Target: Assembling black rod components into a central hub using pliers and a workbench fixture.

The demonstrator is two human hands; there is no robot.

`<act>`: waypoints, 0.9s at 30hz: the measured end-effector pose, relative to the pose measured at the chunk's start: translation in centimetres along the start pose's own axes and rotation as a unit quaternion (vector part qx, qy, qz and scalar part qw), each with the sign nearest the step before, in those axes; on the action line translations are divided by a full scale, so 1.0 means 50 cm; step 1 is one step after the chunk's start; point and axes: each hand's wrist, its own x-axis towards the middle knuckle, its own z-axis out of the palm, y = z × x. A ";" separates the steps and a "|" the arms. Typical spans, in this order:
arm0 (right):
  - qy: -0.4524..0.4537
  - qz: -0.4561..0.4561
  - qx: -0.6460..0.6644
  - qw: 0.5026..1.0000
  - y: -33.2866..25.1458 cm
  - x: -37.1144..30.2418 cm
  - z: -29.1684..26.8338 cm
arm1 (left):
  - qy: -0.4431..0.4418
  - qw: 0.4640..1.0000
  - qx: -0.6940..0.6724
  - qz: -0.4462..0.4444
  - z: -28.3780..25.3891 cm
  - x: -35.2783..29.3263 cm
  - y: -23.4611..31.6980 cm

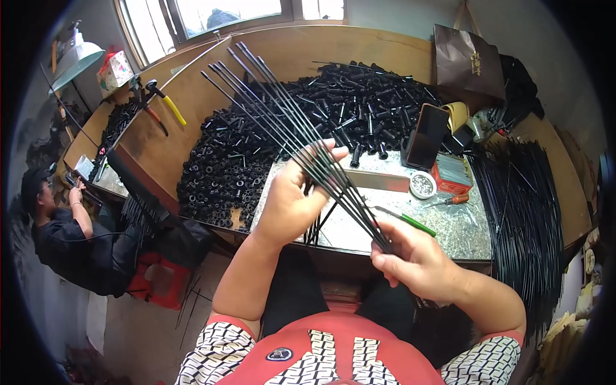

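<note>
Both my hands hold one bundle of thin black metal rods (290, 120), slanting from upper left to lower right above the worktop (462, 218). My left hand (289, 202) is curled about the middle of the bundle, fingers partly behind it. My right hand (414, 256) grips the gathered lower ends between thumb and fingers. The upper ends fan apart and carry slightly thicker tips. Beneath the rods, a green-handled tool (414, 224) lies near my right hand. More dark rods hang partly hidden below my left hand.
Behind the worktop spreads a big heap of black tubular parts (359, 106). A phone (427, 136) stands upright beside a white dish of small pieces (421, 185) and an orange-handled screwdriver (457, 201). Long black rods (523, 212) pile at right. Another person (77, 224) sits at left.
</note>
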 end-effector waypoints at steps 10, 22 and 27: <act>0.010 -0.029 -0.038 0.999 -0.007 -0.003 0.010 | 0.094 0.994 0.024 0.042 0.043 -0.016 -0.004; 0.067 -0.016 0.064 0.996 0.043 0.006 -0.001 | -0.075 0.995 0.052 0.030 -0.011 0.182 -0.020; 0.104 -0.013 -0.080 0.991 0.146 0.039 0.037 | -0.071 0.988 0.081 0.114 -0.006 0.190 -0.037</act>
